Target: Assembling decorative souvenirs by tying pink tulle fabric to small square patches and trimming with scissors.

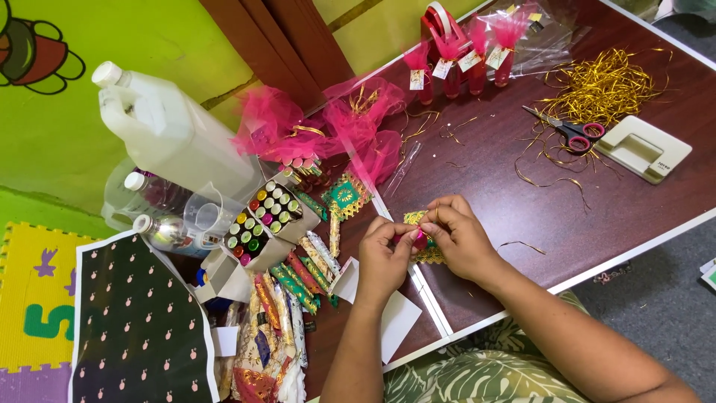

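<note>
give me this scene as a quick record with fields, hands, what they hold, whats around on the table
setting: dark brown table seen from above
left hand: fingertips pinch a small pink item
right hand: pinches the same item from the other side
under hands: gold and green packet
left side: box of small vials with coloured caps, large white jug
far side: pink net bundles, red-handled scissors, loose gold string, white hole punch
</note>
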